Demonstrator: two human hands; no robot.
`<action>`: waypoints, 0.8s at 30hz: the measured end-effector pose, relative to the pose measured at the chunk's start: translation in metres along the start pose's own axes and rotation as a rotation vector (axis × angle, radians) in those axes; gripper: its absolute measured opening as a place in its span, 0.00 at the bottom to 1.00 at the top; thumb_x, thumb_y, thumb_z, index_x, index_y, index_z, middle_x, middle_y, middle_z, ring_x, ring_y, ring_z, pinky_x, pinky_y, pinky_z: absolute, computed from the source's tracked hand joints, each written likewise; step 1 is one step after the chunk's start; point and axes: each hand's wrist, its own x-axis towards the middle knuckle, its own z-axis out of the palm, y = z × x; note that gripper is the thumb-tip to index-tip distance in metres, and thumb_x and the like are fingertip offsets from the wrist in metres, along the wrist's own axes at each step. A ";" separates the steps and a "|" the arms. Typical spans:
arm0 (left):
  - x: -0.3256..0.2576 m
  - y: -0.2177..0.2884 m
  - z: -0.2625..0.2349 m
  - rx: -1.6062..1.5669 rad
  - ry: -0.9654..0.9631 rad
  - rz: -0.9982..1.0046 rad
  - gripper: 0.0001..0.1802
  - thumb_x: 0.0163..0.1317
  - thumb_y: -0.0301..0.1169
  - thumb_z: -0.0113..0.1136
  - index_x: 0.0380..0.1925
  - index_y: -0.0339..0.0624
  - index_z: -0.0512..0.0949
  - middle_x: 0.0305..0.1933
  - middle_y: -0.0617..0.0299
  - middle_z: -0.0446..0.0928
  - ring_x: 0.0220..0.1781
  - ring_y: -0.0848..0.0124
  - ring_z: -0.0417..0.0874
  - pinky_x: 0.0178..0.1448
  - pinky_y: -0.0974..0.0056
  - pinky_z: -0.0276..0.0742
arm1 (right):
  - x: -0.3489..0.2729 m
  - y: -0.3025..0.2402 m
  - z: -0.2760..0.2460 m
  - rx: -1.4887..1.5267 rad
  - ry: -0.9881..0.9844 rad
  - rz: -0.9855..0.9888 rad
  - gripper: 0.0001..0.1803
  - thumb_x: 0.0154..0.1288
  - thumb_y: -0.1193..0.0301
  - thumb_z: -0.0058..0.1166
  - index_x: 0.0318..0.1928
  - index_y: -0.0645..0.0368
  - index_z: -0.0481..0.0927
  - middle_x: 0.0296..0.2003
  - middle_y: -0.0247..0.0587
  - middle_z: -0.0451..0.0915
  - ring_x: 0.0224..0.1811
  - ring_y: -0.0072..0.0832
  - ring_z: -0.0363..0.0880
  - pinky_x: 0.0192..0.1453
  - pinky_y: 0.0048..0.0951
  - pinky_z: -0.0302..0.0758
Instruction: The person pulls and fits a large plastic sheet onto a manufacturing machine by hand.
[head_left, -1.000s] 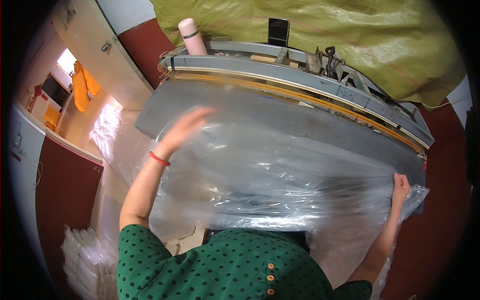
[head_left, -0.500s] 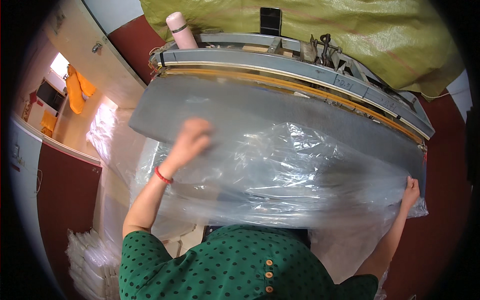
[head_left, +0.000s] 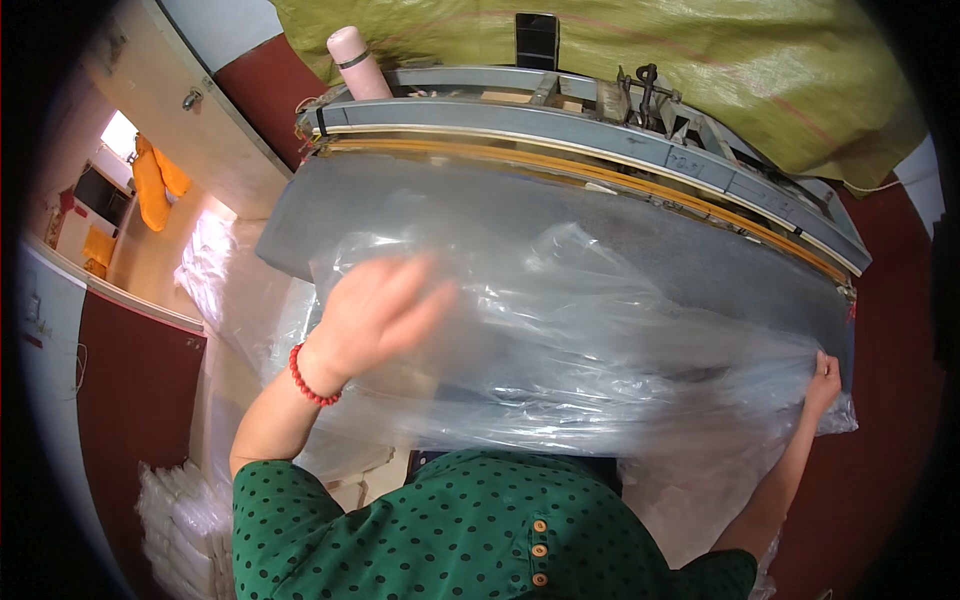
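A wide sheet of clear, wrinkled plastic film lies over the grey work surface and hangs toward my body. My left hand, with a red bead bracelet at the wrist, is raised over the film's left part. Its fingers are stretched apart and partly smeared by motion, and nothing shows in them. At the far right, my right hand is closed in a pinch on the film's edge, near the end of the work surface.
Behind the surface runs a long metal machine frame with an orange strip. A pink flask and a phone stand at the back. Stacked clear plastic bags lie low on the left, near an open door.
My left hand has come nearer to me and its fingers have spread. The film's folds have shifted and flattened in the middle. My right hand keeps its place on the edge.
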 end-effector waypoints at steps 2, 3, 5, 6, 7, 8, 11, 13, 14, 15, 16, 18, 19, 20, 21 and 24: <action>-0.031 -0.006 0.023 -0.013 -0.219 -0.158 0.25 0.42 0.17 0.54 0.46 0.41 0.72 0.49 0.51 0.70 0.35 0.60 0.75 0.37 0.62 0.73 | 0.000 -0.003 0.004 0.029 -0.001 -0.013 0.16 0.60 0.62 0.51 0.28 0.63 0.70 0.17 0.42 0.60 0.20 0.24 0.56 0.26 0.27 0.62; -0.062 -0.013 0.029 0.060 -0.533 -0.308 0.29 0.44 0.18 0.53 0.51 0.44 0.68 0.55 0.49 0.65 0.37 0.58 0.76 0.37 0.60 0.74 | -0.001 -0.008 0.003 -0.004 -0.006 -0.001 0.16 0.61 0.62 0.50 0.28 0.63 0.70 0.17 0.42 0.60 0.20 0.24 0.56 0.26 0.27 0.62; -0.097 -0.027 0.027 0.142 -0.847 -0.472 0.32 0.46 0.19 0.52 0.56 0.47 0.64 0.60 0.47 0.61 0.38 0.56 0.77 0.38 0.58 0.75 | 0.001 -0.011 0.003 -0.025 -0.016 0.002 0.16 0.61 0.61 0.50 0.28 0.63 0.70 0.17 0.41 0.60 0.20 0.24 0.56 0.26 0.27 0.62; -0.104 -0.032 0.024 0.125 -0.806 -0.565 0.27 0.47 0.20 0.52 0.52 0.45 0.67 0.56 0.48 0.64 0.39 0.56 0.77 0.37 0.57 0.75 | 0.002 -0.007 0.001 -0.034 -0.024 0.015 0.16 0.61 0.61 0.50 0.28 0.63 0.70 0.17 0.41 0.61 0.20 0.24 0.57 0.26 0.28 0.62; -0.108 -0.035 0.022 0.107 -0.764 -0.658 0.22 0.49 0.22 0.52 0.49 0.43 0.70 0.53 0.49 0.68 0.40 0.55 0.76 0.35 0.56 0.75 | 0.001 -0.004 0.001 -0.042 -0.032 0.026 0.16 0.61 0.61 0.50 0.28 0.63 0.70 0.17 0.41 0.61 0.20 0.24 0.57 0.27 0.28 0.62; -0.109 -0.039 0.022 0.112 -0.764 -0.662 0.22 0.49 0.22 0.52 0.49 0.43 0.70 0.53 0.49 0.68 0.40 0.55 0.76 0.35 0.56 0.75 | 0.000 -0.003 0.001 -0.037 -0.034 0.024 0.16 0.61 0.61 0.50 0.28 0.63 0.70 0.17 0.41 0.61 0.20 0.24 0.57 0.27 0.28 0.62; -0.085 -0.054 0.027 0.152 -0.764 -0.758 0.07 0.53 0.29 0.53 0.32 0.39 0.74 0.33 0.56 0.76 0.39 0.58 0.76 0.36 0.57 0.74 | -0.001 -0.007 -0.001 -0.031 -0.003 0.010 0.17 0.61 0.60 0.50 0.28 0.63 0.70 0.17 0.41 0.62 0.21 0.26 0.57 0.28 0.28 0.63; -0.066 -0.056 0.040 -0.026 -0.474 -0.585 0.13 0.55 0.34 0.53 0.37 0.38 0.74 0.39 0.54 0.76 0.43 0.56 0.75 0.42 0.58 0.74 | -0.001 -0.010 -0.001 -0.027 0.006 0.010 0.18 0.61 0.59 0.49 0.28 0.64 0.70 0.17 0.41 0.63 0.21 0.27 0.58 0.28 0.28 0.63; -0.055 -0.058 0.050 -0.022 -0.472 -0.591 0.13 0.55 0.34 0.53 0.37 0.38 0.74 0.39 0.54 0.76 0.43 0.56 0.75 0.42 0.58 0.74 | -0.001 -0.008 0.000 -0.022 0.004 0.005 0.18 0.61 0.59 0.49 0.28 0.64 0.70 0.17 0.41 0.63 0.21 0.27 0.58 0.28 0.28 0.63; -0.045 -0.061 0.062 -0.020 -0.276 -0.390 0.15 0.55 0.36 0.53 0.39 0.37 0.74 0.43 0.53 0.75 0.44 0.55 0.74 0.44 0.58 0.73 | 0.002 -0.001 0.002 -0.031 -0.004 0.007 0.18 0.61 0.59 0.49 0.28 0.63 0.70 0.17 0.42 0.64 0.21 0.28 0.59 0.29 0.29 0.64; -0.044 -0.062 0.073 -0.020 -0.081 -0.186 0.17 0.56 0.37 0.54 0.41 0.36 0.74 0.46 0.52 0.74 0.46 0.54 0.74 0.46 0.59 0.73 | 0.003 0.001 0.003 -0.043 -0.012 0.010 0.18 0.61 0.59 0.49 0.28 0.63 0.70 0.18 0.42 0.65 0.21 0.29 0.59 0.29 0.29 0.64; -0.074 -0.065 0.085 -0.021 -0.151 -0.286 0.19 0.56 0.38 0.54 0.43 0.35 0.74 0.49 0.51 0.72 0.48 0.53 0.72 0.49 0.58 0.71 | 0.001 0.002 0.005 -0.060 -0.021 0.025 0.18 0.62 0.58 0.49 0.29 0.63 0.70 0.18 0.43 0.65 0.21 0.30 0.59 0.29 0.29 0.64; -0.086 -0.068 0.088 -0.033 -0.217 -0.377 0.21 0.56 0.39 0.54 0.45 0.34 0.73 0.53 0.50 0.70 0.51 0.52 0.71 0.52 0.58 0.69 | 0.002 0.001 0.006 -0.086 -0.024 0.048 0.18 0.62 0.58 0.48 0.29 0.63 0.70 0.19 0.44 0.66 0.21 0.30 0.59 0.29 0.30 0.64; -0.096 -0.065 0.083 -0.033 -0.214 -0.367 0.21 0.56 0.39 0.54 0.45 0.34 0.73 0.53 0.50 0.70 0.51 0.52 0.71 0.52 0.58 0.69 | 0.002 0.003 0.006 -0.086 -0.016 0.055 0.18 0.62 0.58 0.48 0.29 0.63 0.70 0.19 0.44 0.66 0.21 0.30 0.59 0.29 0.30 0.64; -0.108 -0.060 0.077 -0.024 -0.284 -0.518 0.21 0.55 0.37 0.55 0.45 0.36 0.72 0.53 0.49 0.69 0.53 0.52 0.69 0.55 0.57 0.67 | 0.001 0.003 0.004 -0.072 0.005 0.024 0.18 0.62 0.57 0.48 0.29 0.63 0.70 0.19 0.44 0.66 0.21 0.31 0.59 0.29 0.30 0.64; -0.122 -0.065 0.055 0.008 -0.418 -0.795 0.20 0.54 0.35 0.55 0.46 0.37 0.70 0.54 0.49 0.68 0.56 0.51 0.67 0.58 0.56 0.64 | 0.000 0.007 0.002 -0.060 0.018 -0.001 0.19 0.62 0.56 0.48 0.29 0.62 0.70 0.19 0.44 0.65 0.21 0.31 0.59 0.28 0.30 0.64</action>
